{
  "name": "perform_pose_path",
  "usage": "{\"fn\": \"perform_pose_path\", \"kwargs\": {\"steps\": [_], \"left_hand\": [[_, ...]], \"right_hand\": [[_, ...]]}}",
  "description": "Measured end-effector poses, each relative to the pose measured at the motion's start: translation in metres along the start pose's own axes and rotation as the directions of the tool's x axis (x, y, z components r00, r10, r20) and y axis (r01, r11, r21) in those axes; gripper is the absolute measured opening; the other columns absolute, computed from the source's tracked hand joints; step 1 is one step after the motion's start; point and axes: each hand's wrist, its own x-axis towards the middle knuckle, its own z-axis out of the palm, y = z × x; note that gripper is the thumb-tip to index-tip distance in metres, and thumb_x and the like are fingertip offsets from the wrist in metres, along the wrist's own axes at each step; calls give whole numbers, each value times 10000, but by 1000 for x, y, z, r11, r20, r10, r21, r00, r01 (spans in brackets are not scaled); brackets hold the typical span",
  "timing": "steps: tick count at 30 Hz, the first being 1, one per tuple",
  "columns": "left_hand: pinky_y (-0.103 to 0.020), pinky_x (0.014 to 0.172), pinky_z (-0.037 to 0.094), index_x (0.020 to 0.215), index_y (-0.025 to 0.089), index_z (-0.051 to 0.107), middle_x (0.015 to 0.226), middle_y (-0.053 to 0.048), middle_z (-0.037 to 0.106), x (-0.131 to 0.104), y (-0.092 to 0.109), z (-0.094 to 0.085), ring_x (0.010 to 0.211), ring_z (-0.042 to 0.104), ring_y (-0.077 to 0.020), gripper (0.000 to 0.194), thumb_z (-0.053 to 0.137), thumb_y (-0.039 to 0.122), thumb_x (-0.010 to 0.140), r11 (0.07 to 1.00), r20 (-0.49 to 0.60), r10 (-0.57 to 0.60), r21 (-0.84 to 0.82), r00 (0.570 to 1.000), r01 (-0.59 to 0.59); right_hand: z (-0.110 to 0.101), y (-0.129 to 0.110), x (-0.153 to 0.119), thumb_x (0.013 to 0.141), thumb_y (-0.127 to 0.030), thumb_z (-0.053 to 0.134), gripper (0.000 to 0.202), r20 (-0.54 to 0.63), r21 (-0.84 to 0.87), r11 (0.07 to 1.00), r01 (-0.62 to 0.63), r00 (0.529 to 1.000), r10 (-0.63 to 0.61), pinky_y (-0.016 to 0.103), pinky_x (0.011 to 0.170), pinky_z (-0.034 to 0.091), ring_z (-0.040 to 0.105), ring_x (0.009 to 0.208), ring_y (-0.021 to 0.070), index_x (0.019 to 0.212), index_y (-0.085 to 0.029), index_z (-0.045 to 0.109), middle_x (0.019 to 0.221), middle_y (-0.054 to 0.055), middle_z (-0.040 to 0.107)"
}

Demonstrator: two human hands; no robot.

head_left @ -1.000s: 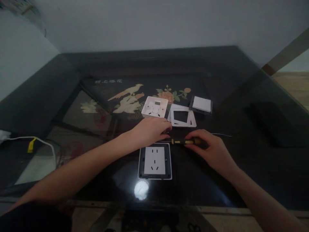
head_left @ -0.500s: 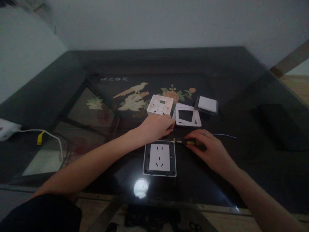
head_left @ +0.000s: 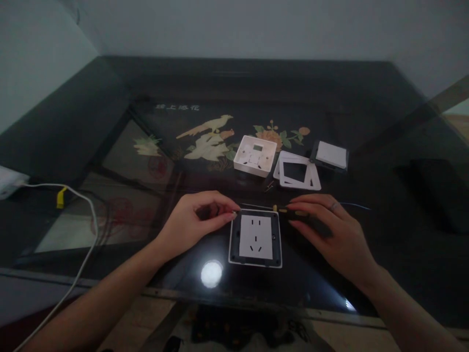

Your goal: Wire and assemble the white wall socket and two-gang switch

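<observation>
A wall socket point(head_left: 255, 239) with a white face and dark frame lies on the glossy table, slots upward. My left hand point(head_left: 200, 217) is at its upper left corner, thumb and fingers pinched on a small shiny piece that looks like a screw point(head_left: 234, 213). My right hand point(head_left: 328, 230) holds a screwdriver point(head_left: 284, 210) by its dark and yellow handle, right of the socket's top edge. The thin shaft points left along that edge, with the tip near my left fingertips. A few loose screws point(head_left: 269, 186) lie beyond the socket.
Beyond the hands are a white back box point(head_left: 255, 155), white cover frames point(head_left: 298, 170) and a second module point(head_left: 331, 155) with a white face. A white cable point(head_left: 90, 215) with a yellow tag runs along the left. A dark flat object point(head_left: 437, 193) lies at right.
My left hand has come back from beside the back box and cover frames to the socket's upper left corner. My right hand keeps hold of the screwdriver. The camera view has shifted slightly.
</observation>
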Motion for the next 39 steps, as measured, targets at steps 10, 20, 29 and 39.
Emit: {"fn": "perform_pose_path", "kwargs": {"steps": [10,20,29,39], "left_hand": [[-222,606,488,738,184,706,711,0,703,-12,0,4,638,617,-123,73,776,172,720,956,-56,-81,-287,995,62],[-197,630,516,751,174,692,711,9,693,-12,0,7,662,647,-113,71,756,165,721,941,22,-167,-296,986,166],[-163,656,531,768,176,694,734,29,685,-11,-3,13,690,656,-88,92,759,126,727,883,96,-213,-408,972,233],[-181,668,536,762,166,683,713,28,664,-9,-6,14,673,634,-86,92,755,122,726,841,128,-234,-470,964,267]], "right_hand": [[24,-57,14,789,-551,728,830,315,117,993,23,947,-59,634,1126,381,517,1336,334,1436,-199,347,1426,187,550],[36,-57,7,712,-433,824,897,330,118,992,-44,944,3,686,1152,283,457,1390,359,1432,-225,331,1476,198,501],[40,-60,5,778,-350,760,776,333,204,974,-94,943,22,690,1169,231,434,1403,348,1424,-240,344,1470,172,510],[46,-59,1,800,-320,724,681,286,223,971,-87,958,20,672,1182,208,452,1379,328,1385,-217,391,1439,166,538]]}}
